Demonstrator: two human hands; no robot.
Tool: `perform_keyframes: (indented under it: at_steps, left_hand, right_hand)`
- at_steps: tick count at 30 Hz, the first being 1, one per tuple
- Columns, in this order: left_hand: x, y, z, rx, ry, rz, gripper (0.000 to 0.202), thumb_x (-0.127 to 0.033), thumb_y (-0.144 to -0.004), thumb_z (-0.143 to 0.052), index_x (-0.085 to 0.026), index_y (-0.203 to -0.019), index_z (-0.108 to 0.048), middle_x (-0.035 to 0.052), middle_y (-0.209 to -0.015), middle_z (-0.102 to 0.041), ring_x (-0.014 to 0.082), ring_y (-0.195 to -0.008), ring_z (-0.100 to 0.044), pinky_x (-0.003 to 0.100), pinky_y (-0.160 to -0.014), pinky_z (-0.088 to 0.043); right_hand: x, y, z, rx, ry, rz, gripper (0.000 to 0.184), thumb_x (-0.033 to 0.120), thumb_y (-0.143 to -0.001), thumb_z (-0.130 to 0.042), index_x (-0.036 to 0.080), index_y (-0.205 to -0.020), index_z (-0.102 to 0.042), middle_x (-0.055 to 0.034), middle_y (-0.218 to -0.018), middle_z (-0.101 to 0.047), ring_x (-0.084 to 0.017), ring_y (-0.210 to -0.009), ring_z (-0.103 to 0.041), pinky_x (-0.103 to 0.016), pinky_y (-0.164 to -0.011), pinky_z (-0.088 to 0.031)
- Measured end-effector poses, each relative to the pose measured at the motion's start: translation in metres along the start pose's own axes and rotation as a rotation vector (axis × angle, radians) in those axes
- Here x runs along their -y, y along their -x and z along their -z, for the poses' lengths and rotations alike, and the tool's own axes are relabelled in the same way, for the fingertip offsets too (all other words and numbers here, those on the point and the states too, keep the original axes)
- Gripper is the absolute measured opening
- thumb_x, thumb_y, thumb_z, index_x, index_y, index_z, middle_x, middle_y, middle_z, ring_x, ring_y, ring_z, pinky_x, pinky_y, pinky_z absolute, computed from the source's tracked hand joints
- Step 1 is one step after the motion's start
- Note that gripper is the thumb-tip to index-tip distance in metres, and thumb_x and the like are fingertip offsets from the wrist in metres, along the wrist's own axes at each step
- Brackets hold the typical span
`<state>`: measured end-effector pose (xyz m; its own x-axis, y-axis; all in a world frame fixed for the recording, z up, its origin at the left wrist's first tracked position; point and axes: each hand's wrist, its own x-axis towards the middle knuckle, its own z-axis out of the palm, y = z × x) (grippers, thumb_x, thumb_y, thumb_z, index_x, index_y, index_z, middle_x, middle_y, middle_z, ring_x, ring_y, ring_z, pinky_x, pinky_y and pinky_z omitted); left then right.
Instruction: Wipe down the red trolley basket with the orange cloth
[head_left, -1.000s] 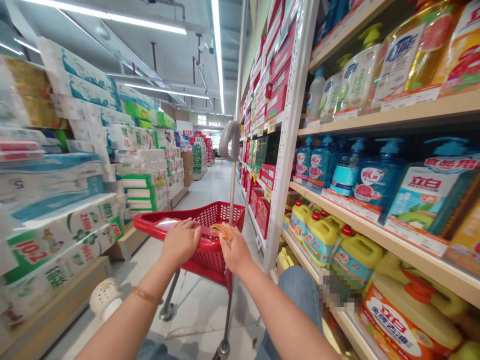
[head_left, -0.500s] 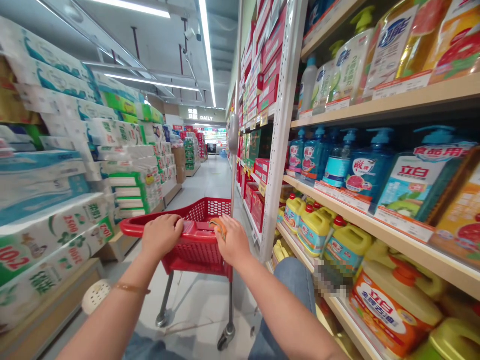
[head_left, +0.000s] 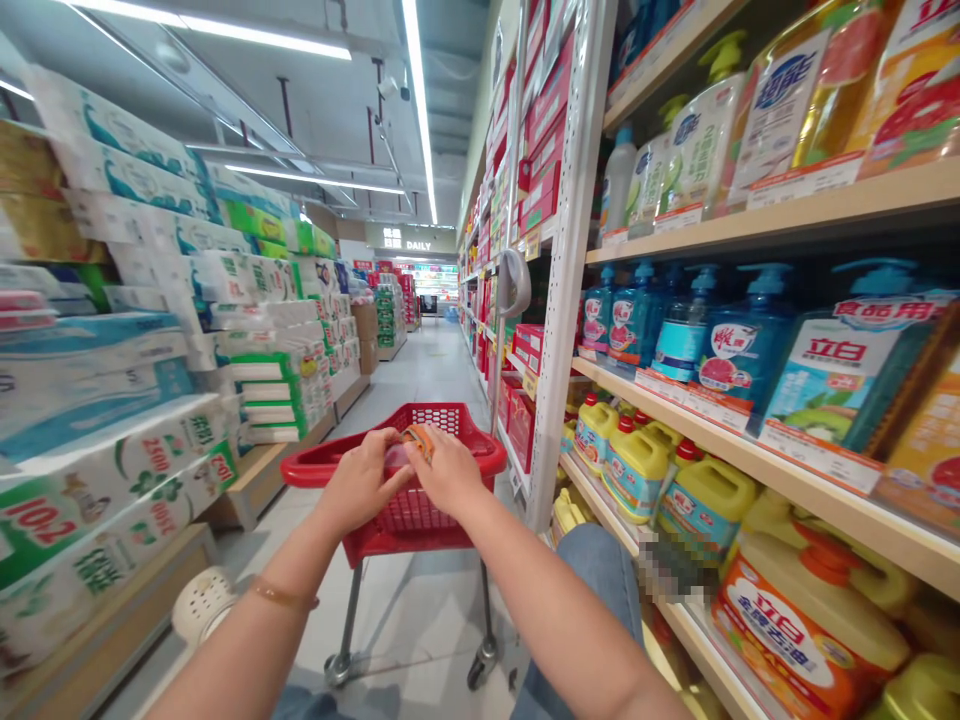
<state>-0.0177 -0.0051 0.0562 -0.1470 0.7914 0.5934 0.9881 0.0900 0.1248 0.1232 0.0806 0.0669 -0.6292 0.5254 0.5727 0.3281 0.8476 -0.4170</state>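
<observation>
My left hand [head_left: 362, 482] and my right hand [head_left: 448, 470] sit close together over the near rim of a red plastic shopping cart [head_left: 465, 450]. An orange packet [head_left: 417, 441] lies under my right fingertips, and my right hand seems to pinch it. My left fingers rest on the rim beside a pinkish patch [head_left: 397, 459]. The packet's exact shape is partly hidden by my fingers. A grey loop handle [head_left: 514, 283] tops the cart's thin pole.
Stacked tissue packs [head_left: 150, 330] fill the left side, with a white perforated object [head_left: 204, 605] low down. Shelves of blue soap bottles [head_left: 720, 350] and yellow jugs [head_left: 630, 470] stand close on the right. My jeans-covered knee [head_left: 600, 590] shows. A tiled aisle runs ahead.
The cart has swung right, its pole now standing further right. My hands have moved together over the orange packet, and my left hand has left the rim's left side.
</observation>
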Motion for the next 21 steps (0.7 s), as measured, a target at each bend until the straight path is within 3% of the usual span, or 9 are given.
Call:
perform_keyframes:
  at_steps: [3, 6, 11, 14, 17, 21]
  left_hand:
    - [-0.005, -0.004, -0.005, 0.038, -0.073, -0.041, 0.041, -0.048, -0.089, -0.040, -0.021, -0.119, -0.045, 0.0100, -0.118, -0.054, 0.0256, -0.102, -0.057, 0.040, -0.082, -0.044]
    - [-0.010, -0.008, -0.011, 0.026, -0.067, -0.032, 0.038, -0.041, -0.091, -0.037, -0.021, -0.122, -0.042, 0.0104, -0.120, -0.052, 0.0238, -0.102, -0.055, 0.039, -0.082, -0.043]
    - [-0.014, -0.013, -0.011, 0.076, -0.136, -0.032, 0.029, -0.033, -0.092, -0.035, -0.026, -0.116, -0.049, 0.0066, -0.108, -0.055, 0.0215, -0.095, -0.055, 0.037, -0.080, -0.039]
    - [-0.020, -0.014, -0.008, 0.087, -0.174, -0.017, 0.027, -0.033, -0.094, -0.031, -0.026, -0.110, -0.051, 0.0050, -0.102, -0.055, 0.0205, -0.091, -0.055, 0.035, -0.077, -0.038]
    - [-0.027, -0.014, -0.006, 0.075, -0.187, 0.023, 0.027, -0.035, -0.095, -0.028, -0.024, -0.104, -0.051, 0.0045, -0.099, -0.055, 0.0200, -0.087, -0.056, 0.033, -0.072, -0.037]
    - [-0.037, -0.014, -0.007, 0.060, -0.200, 0.069, 0.026, -0.034, -0.095, -0.028, -0.023, -0.098, -0.052, 0.0037, -0.093, -0.056, 0.0190, -0.082, -0.056, 0.030, -0.069, -0.035]
  right_hand:
    - [-0.006, -0.002, 0.008, 0.057, 0.045, 0.020, 0.053, 0.053, -0.096, -0.031, 0.017, -0.129, -0.049, -0.0120, -0.134, -0.052, -0.023, -0.127, -0.044, -0.038, -0.106, -0.032]
    - [-0.010, -0.003, 0.012, 0.108, 0.099, 0.086, 0.054, 0.056, -0.090, -0.045, 0.018, -0.129, -0.048, -0.0129, -0.134, -0.051, -0.025, -0.128, -0.042, -0.042, -0.106, -0.030]
    - [-0.016, -0.003, 0.019, 0.176, 0.107, 0.163, 0.073, 0.057, -0.077, -0.063, 0.015, -0.133, -0.041, -0.0161, -0.135, -0.047, -0.028, -0.129, -0.039, -0.044, -0.105, -0.030]
    - [-0.016, -0.007, 0.028, 0.246, 0.103, 0.211, 0.075, 0.048, -0.068, -0.074, 0.016, -0.128, -0.044, -0.0148, -0.129, -0.051, -0.028, -0.121, -0.046, -0.042, -0.100, -0.037]
    - [-0.010, -0.012, 0.035, 0.317, 0.153, 0.191, 0.054, 0.032, -0.070, -0.072, 0.015, -0.117, -0.051, -0.0145, -0.120, -0.057, -0.028, -0.114, -0.052, -0.042, -0.095, -0.041]
    - [-0.003, -0.016, 0.036, 0.318, 0.206, 0.142, 0.051, 0.021, -0.071, -0.063, 0.005, -0.118, -0.051, -0.0249, -0.136, -0.043, -0.033, -0.129, -0.038, -0.046, -0.104, -0.032]
